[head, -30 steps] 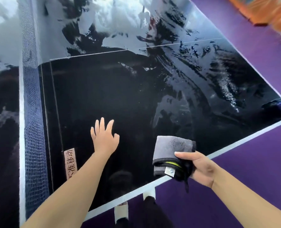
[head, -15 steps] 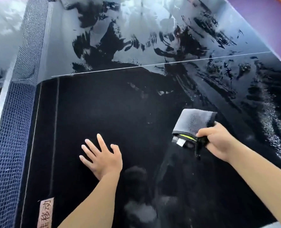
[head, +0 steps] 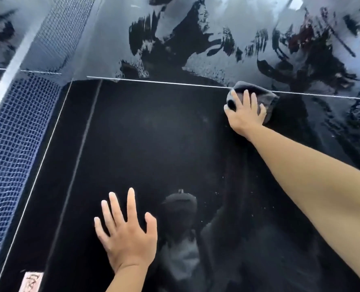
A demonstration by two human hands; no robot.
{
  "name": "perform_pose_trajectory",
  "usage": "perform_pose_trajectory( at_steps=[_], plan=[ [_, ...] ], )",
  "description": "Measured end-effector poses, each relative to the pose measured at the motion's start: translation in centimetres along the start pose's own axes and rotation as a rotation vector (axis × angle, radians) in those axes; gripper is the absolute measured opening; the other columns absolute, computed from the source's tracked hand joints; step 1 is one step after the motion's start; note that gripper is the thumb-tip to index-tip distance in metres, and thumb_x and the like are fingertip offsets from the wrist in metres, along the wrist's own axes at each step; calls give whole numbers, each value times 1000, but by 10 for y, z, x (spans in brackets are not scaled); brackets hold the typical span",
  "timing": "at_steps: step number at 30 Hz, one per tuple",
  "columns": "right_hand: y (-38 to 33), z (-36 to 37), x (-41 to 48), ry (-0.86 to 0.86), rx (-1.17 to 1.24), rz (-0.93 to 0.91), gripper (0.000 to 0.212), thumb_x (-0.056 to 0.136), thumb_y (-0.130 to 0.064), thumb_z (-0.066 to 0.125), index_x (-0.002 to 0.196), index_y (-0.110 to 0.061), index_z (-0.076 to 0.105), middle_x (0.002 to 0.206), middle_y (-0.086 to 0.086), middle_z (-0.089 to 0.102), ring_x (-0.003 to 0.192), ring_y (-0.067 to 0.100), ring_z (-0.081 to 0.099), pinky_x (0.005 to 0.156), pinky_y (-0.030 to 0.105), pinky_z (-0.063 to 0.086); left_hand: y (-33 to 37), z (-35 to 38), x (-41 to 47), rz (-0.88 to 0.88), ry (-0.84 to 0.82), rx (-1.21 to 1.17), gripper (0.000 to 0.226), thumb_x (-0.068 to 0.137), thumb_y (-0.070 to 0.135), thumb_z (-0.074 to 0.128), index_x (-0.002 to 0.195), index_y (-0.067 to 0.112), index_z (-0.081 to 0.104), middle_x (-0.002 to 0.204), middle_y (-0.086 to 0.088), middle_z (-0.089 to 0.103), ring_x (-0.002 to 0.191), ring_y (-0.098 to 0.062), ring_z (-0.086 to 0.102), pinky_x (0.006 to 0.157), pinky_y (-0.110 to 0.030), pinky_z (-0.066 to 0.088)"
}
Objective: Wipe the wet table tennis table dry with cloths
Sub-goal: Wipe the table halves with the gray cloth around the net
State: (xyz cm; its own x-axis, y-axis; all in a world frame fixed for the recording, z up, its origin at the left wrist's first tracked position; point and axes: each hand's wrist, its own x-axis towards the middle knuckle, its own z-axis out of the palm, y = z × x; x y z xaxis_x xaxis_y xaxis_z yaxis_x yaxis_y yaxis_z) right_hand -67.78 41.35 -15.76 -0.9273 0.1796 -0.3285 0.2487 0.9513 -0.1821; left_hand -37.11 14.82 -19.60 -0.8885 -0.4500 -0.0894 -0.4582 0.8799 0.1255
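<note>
The black table tennis table fills the view; its near part looks matt and dark, while the far part beyond the white centre line shines with wet patches. My right hand presses a grey cloth flat on the table, right at the white line. Most of the cloth is under the hand. My left hand lies flat on the near table surface with fingers spread and holds nothing.
The blue net with its white top band runs along the left side. A pale label with writing sticks to the table at the bottom left. Water drops and streaks cover the right side.
My right hand has carried the cloth from the near table edge out to the white centre line and pressed it down. The view has moved forward over the table; my left hand stays flat.
</note>
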Motion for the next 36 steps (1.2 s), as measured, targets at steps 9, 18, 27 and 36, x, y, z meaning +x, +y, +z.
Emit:
perform_pose_trajectory(
  at_steps=[9, 18, 27, 36],
  plan=[
    [-42, 35, -64, -141, -41, -610, 51, 102, -50, 34, 150, -57, 17, 167, -13, 1, 152, 5, -11, 120, 39, -8, 0, -3, 1, -15, -19, 38, 73, 89, 52, 28, 159, 33, 21, 168, -11, 14, 155, -30, 8, 123, -56, 9],
    [17, 79, -256, -358, 18, -689, 51, 100, -56, 25, 145, -66, 5, 161, -22, -15, 143, -4, -30, 119, 39, -18, 3, -9, 3, -30, -67, -9, 71, 91, 54, 23, 160, 36, 13, 169, -8, 5, 156, -28, -2, 123, -55, 3],
    [37, 142, -477, -398, 134, -485, 54, 104, -45, 33, 146, -65, 6, 158, -28, -22, 143, -4, -32, 113, 27, -27, -4, -25, 1, 52, -177, -95, 76, 93, 58, 31, 161, 33, 7, 169, -12, -5, 155, -32, -9, 122, -58, -3],
    [31, 149, -626, -691, 625, -114, 37, 105, -39, 40, 134, -62, 37, 152, -40, 11, 138, -24, -9, 116, 19, -6, -59, -56, -9, 337, -459, -154, 71, 96, 53, 41, 159, 41, 11, 169, 3, -9, 154, -23, -16, 124, -51, -7]
  ],
)
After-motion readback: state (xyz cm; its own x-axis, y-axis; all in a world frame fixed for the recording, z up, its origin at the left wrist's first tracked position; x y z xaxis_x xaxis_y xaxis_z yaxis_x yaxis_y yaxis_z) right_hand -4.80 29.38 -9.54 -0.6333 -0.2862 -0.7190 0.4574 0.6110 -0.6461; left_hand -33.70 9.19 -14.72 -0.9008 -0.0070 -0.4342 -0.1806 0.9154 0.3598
